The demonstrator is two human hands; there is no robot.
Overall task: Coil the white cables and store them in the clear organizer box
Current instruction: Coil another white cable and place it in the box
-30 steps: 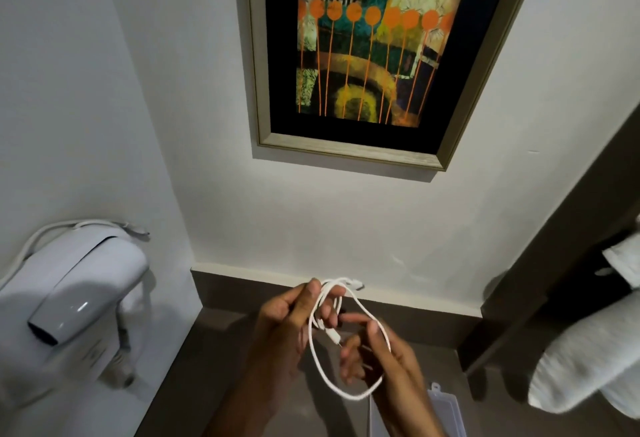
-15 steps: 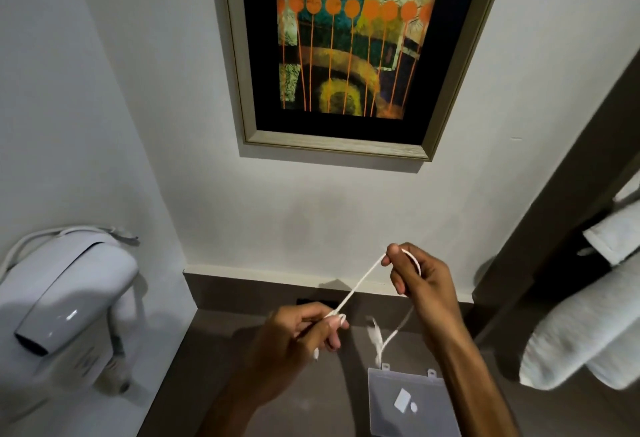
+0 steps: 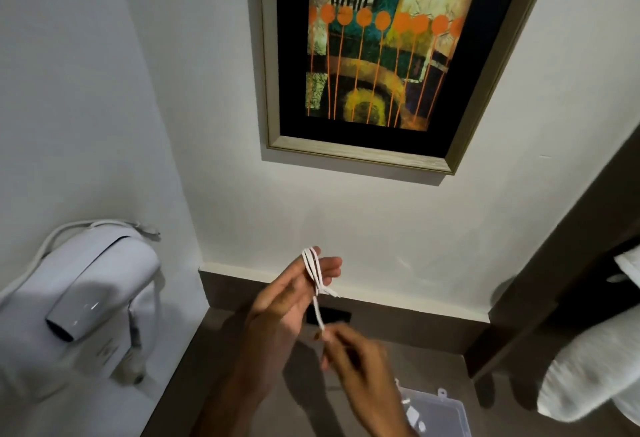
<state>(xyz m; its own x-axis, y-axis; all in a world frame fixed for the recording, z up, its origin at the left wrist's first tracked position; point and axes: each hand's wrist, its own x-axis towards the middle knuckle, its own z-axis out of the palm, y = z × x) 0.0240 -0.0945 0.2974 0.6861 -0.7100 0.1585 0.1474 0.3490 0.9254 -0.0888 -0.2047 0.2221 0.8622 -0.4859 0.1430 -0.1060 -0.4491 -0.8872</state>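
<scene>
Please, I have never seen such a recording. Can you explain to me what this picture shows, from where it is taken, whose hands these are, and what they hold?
There is no machine here. A person wears one camera on the head, and it looks forward and down at that person's own two bare hands.

The left hand is raised, with a thin white cable looped in several turns around its fingers. The right hand, lower and blurred, seems to pinch the loose end of that cable.

Below, at the bottom edge, a clear plastic organizer box lies on the dark grey counter; small white pieces show through it.

On the left is a white wall-mounted hair dryer. A framed colourful painting hangs on the wall, and rolled white towels lie at the right.
</scene>
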